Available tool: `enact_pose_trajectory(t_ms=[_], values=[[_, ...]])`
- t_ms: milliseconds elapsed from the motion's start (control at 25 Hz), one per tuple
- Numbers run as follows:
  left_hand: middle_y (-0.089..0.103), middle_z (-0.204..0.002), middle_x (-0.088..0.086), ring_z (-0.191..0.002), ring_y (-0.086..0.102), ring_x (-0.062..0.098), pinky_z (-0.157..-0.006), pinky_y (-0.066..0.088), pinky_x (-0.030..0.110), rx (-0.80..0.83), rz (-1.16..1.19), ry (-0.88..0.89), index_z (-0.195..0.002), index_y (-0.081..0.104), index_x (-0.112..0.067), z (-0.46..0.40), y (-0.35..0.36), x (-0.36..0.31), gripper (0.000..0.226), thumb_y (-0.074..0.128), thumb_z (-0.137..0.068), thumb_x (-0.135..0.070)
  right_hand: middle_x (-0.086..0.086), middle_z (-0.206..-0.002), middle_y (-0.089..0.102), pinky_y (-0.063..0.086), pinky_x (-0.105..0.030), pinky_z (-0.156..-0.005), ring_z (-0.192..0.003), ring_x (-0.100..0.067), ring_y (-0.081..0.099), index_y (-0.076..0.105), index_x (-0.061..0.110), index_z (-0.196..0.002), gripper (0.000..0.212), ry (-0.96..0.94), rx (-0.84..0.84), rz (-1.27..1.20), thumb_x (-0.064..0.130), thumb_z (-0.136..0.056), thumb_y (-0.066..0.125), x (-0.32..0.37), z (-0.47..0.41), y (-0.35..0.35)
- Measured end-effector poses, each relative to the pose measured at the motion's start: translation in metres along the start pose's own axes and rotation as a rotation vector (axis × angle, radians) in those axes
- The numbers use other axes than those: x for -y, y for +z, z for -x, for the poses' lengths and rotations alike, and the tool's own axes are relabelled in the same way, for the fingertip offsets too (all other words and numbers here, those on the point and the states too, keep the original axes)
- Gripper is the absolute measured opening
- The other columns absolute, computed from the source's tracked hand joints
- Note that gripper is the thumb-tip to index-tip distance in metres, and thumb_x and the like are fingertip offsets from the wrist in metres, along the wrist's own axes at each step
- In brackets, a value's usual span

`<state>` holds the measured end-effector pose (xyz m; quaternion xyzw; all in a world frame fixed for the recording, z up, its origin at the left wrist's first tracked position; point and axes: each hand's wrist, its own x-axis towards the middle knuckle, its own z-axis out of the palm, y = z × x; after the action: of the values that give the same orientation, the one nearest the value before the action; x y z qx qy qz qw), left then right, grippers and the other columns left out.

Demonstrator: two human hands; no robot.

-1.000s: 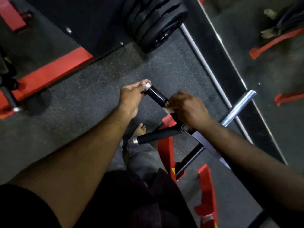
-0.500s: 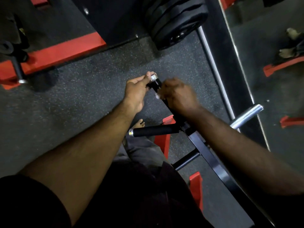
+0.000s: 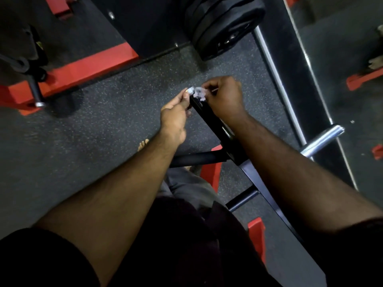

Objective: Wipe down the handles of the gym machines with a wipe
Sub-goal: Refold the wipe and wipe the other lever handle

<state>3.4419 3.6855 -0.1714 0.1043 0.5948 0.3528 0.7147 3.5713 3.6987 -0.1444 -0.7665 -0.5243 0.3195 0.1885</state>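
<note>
Right hand [image 3: 224, 98] bunches the flimsy wipe [image 3: 199, 93] over the rigid handle [image 3: 204, 109] tip; left hand [image 3: 176, 114] pinches beside it, steadying.

Two hands [image 3: 174, 117] [image 3: 224, 96] are showing; two black handles [image 3: 204, 112] [image 3: 196, 158] are showing; one wipe [image 3: 200, 93]; one stack of weight plates [image 3: 221, 23].

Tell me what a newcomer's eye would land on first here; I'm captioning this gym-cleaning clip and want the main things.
First, the two hands at centre: the right hand holds a pale wipe against the tip of a black machine handle, while the left hand pinches that handle's end with its fingers. Next come the black weight plates at top centre and the red frame beam crossing the dark floor at upper left.
</note>
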Motion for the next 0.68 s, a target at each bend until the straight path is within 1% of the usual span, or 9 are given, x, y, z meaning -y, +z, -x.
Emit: enact_pose_trajectory(t_ms=[80, 160, 240, 320, 400, 480, 560, 600, 680], values=[[0.073, -0.114, 0.000, -0.094, 0.067, 0.008, -0.075, 0.045, 0.022, -0.014, -0.001, 0.001, -0.125, 0.066, -0.016, 0.002, 0.001, 0.002, 0.028, 0.058, -0.098, -0.015, 0.001, -0.076, 0.072, 0.055, -0.025, -0.069, -0.069, -0.010, 0.065, 0.077, 0.015, -0.080, 0.010, 0.075, 0.195, 0.113, 0.009, -0.084, 0.070, -0.023, 0.013, -0.019], [0.072, -0.117, -0.001, -0.100, 0.066, 0.009, -0.082, 0.045, 0.025, -0.035, 0.000, -0.006, -0.124, 0.066, -0.018, 0.003, 0.001, 0.004, 0.028, 0.060, -0.098, -0.017, -0.007, -0.075, 0.070, 0.052, -0.025, -0.063, -0.063, -0.012, 0.062, 0.074, 0.013, -0.074, 0.024, 0.227, 0.490, 0.151, -0.003, -0.085, 0.060, -0.048, 0.031, -0.042], [0.073, -0.115, -0.004, -0.100, 0.066, 0.007, -0.080, 0.046, 0.023, -0.041, -0.015, 0.008, -0.125, 0.066, -0.019, 0.005, 0.002, 0.006, 0.028, 0.060, -0.097, -0.019, -0.016, -0.087, 0.073, 0.056, -0.033, -0.070, -0.070, -0.017, 0.066, 0.075, 0.008, -0.086, 0.031, 0.405, 0.616, -0.143, -0.011, -0.087, 0.051, -0.058, 0.029, -0.045], [0.073, -0.106, -0.006, -0.090, 0.066, 0.004, -0.074, 0.048, 0.019, -0.040, -0.022, 0.028, -0.126, 0.066, -0.015, 0.005, 0.002, 0.004, 0.029, 0.060, -0.097, -0.017, -0.022, -0.098, 0.072, 0.060, -0.042, -0.076, -0.085, -0.029, 0.071, 0.071, 0.000, -0.104, 0.033, 0.542, 0.617, -0.467, -0.008, -0.093, 0.042, -0.043, 0.005, -0.027], [0.073, -0.099, -0.002, -0.077, 0.065, 0.005, -0.069, 0.051, 0.016, -0.031, -0.020, 0.048, -0.127, 0.064, -0.008, 0.004, 0.000, -0.001, 0.030, 0.060, -0.097, -0.012, -0.023, -0.094, 0.069, 0.059, -0.040, -0.068, -0.078, -0.032, 0.070, 0.066, -0.004, -0.102, 0.031, 0.622, 0.640, -0.688, 0.004, -0.095, 0.037, -0.013, -0.020, -0.003], [0.071, -0.104, 0.007, -0.078, 0.063, 0.010, -0.067, 0.053, 0.016, -0.005, -0.069, 0.060, -0.126, 0.064, -0.004, 0.003, -0.004, -0.005, 0.030, 0.059, -0.097, -0.010, -0.019, -0.091, 0.063, 0.056, -0.039, -0.074, -0.077, -0.031, 0.066, 0.064, -0.001, -0.099, 0.043, 0.669, 0.749, -0.792, 0.034, -0.096, 0.039, 0.000, -0.033, 0.010], [0.071, -0.115, 0.007, -0.095, 0.066, 0.012, -0.086, 0.054, 0.024, 0.022, -0.116, 0.057, -0.124, 0.066, -0.007, 0.003, -0.008, -0.007, 0.029, 0.061, -0.096, -0.013, -0.020, -0.092, 0.064, 0.050, -0.043, -0.087, -0.079, -0.031, 0.063, 0.065, -0.002, -0.102, 0.072, 0.669, 0.893, -0.764, 0.062, -0.094, 0.033, -0.020, -0.028, 0.005], [0.072, -0.115, 0.002, -0.101, 0.065, 0.010, -0.092, 0.051, 0.027, 0.029, -0.136, 0.047, -0.122, 0.068, -0.012, 0.003, -0.009, -0.007, 0.028, 0.063, -0.095, -0.016, -0.022, -0.094, 0.065, 0.049, -0.044, -0.089, -0.079, -0.031, 0.063, 0.066, -0.003, -0.103, 0.081, 0.675, 0.962, -0.715, 0.069, -0.092, 0.031, -0.038, -0.020, -0.002], [0.074, -0.108, -0.009, -0.098, 0.063, 0.004, -0.087, 0.047, 0.027, 0.021, -0.161, 0.028, -0.118, 0.071, -0.020, 0.004, -0.011, -0.007, 0.026, 0.067, -0.093, -0.023, -0.022, -0.093, 0.065, 0.054, -0.039, -0.077, -0.075, -0.029, 0.064, 0.069, -0.002, -0.097, 0.083, 0.707, 1.015, -0.596, 0.073, -0.091, 0.033, -0.065, 0.000, -0.021]])
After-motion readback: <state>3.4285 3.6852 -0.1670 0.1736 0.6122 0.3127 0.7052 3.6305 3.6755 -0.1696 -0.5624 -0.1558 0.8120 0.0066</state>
